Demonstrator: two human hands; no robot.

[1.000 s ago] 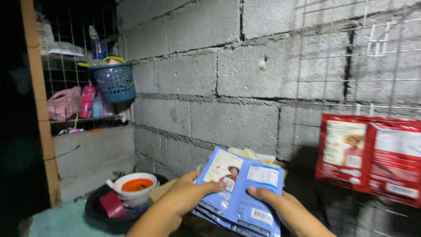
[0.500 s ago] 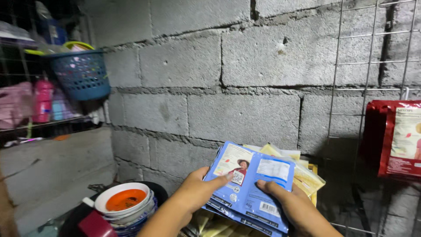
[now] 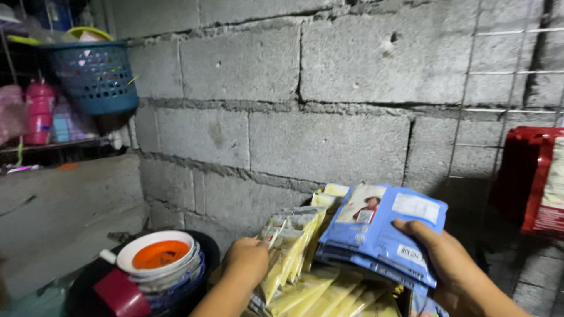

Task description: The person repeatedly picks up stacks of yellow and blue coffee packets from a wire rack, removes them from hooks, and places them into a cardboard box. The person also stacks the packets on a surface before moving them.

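Item: stack of flat blue plastic sachets (image 3: 385, 235), right of the yellow sachets (image 3: 294, 252). My right hand (image 3: 452, 264) pinches its edge, thumb on top. My left hand (image 3: 247, 261) curls on the yellow sachets. I judge the stack light, floppy, slippery; best gripped across the whole thickness.

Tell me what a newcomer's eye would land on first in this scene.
First, the stack of blue packets held low at centre right in the right hand, bright against the grey block wall. Beside it, the left hand rests on a row of yellow packets standing below the wall. Then the blue basket hanging upper left and the red packets at the right edge.
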